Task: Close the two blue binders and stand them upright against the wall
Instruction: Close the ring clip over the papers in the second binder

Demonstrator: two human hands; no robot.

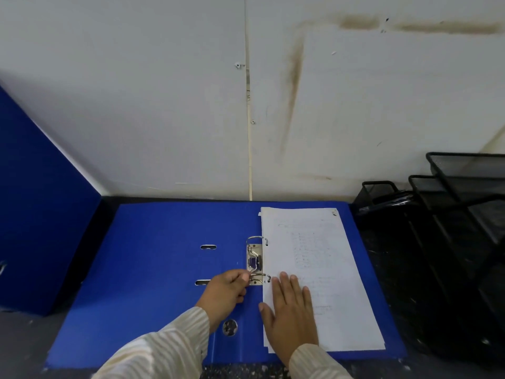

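An open blue binder (153,258) lies flat on the dark desk, its spine toward me. A stack of white paper (322,258) rests on its right half, beside the metal ring mechanism (255,259). My left hand (226,292) pinches the lower ring of the mechanism with its fingertips. My right hand (289,310) lies flat, fingers spread, pressing on the near left part of the paper. A second blue binder (41,214) stands closed and upright at the far left, leaning back toward the wall (164,119).
Black mesh desk trays (459,203) stand at the right against the wall, close to the open binder's right edge. The dark speckled desk (426,310) shows around the binder. A stained white wall runs along the back.
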